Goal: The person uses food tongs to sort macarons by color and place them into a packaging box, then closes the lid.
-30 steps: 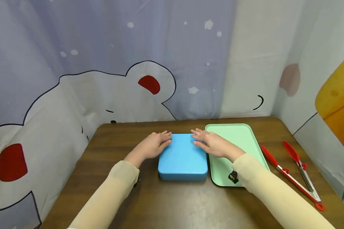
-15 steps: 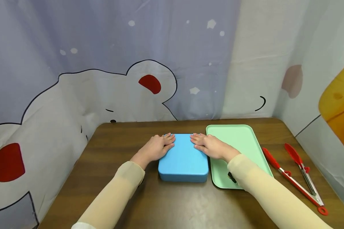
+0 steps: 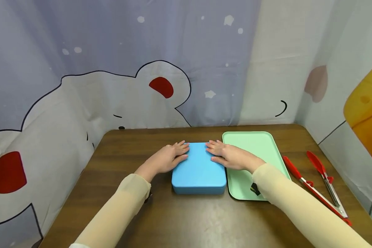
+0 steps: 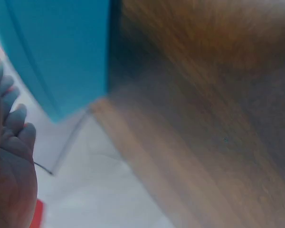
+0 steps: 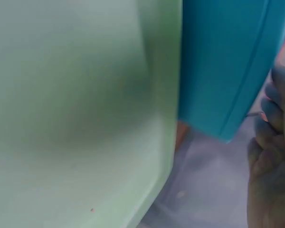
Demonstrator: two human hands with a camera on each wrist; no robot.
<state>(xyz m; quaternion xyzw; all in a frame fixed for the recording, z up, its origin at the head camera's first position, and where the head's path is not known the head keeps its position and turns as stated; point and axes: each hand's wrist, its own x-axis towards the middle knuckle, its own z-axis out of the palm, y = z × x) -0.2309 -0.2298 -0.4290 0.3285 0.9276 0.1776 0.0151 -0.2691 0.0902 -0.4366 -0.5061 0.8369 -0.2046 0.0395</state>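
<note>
A blue lidded box (image 3: 199, 172) stands on the wooden table, its smooth top facing up. My left hand (image 3: 168, 157) lies over the top's left far corner with fingers extended. Over the right far corner is my right hand (image 3: 230, 155), its fingers stretched out flat toward the middle. In the left wrist view, the left hand (image 4: 12, 161) shows at the edge beside the blue box (image 4: 61, 52). The right wrist view has the right hand (image 5: 270, 156) beside the box's side wall (image 5: 223, 66). The box's inside is hidden.
A light green tray (image 3: 251, 141) lies right of the box, partly under the right forearm. Farther right, red-tipped metal tongs (image 3: 323, 186) lie spread on the table (image 3: 186, 220). A printed curtain (image 3: 204, 69) hangs behind and at both sides.
Both hands came down onto the box's top between the first frame and half a second ago. Since then they have stayed there, with the forearms shifting slightly outward. The box has stayed in place.
</note>
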